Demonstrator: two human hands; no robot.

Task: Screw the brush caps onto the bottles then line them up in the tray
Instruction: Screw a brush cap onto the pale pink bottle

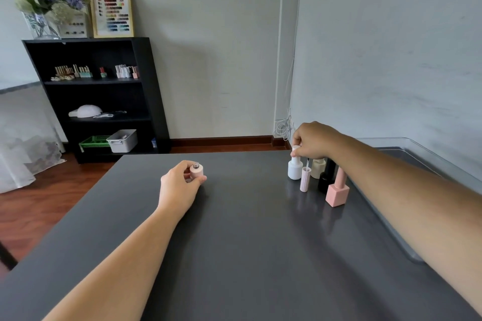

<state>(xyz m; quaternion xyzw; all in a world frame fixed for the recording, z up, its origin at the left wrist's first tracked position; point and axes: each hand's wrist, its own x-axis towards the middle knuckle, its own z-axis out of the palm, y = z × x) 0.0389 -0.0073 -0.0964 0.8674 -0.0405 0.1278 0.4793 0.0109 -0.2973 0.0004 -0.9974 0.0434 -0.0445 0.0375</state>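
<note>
My left hand (180,185) grips a small pink bottle (196,171) with an open threaded neck, standing on the dark table (234,242). My right hand (314,141) reaches to a cluster of bottles at the right and pinches the cap of a white bottle (294,169). Beside it stands a ribbed pink cap (305,180) with its brush pointing up. A cream bottle (318,167), a black bottle (327,177) and a capped square pink bottle (337,191) stand close by, partly hidden by my right forearm. A clear tray (407,237) lies at the table's right edge.
The wall runs close along the table's right side behind the tray. A black shelf (99,96) with polish bottles, baskets and framed colour charts stands across the wooden floor at the back left. A coil of white cable (283,129) hangs in the corner.
</note>
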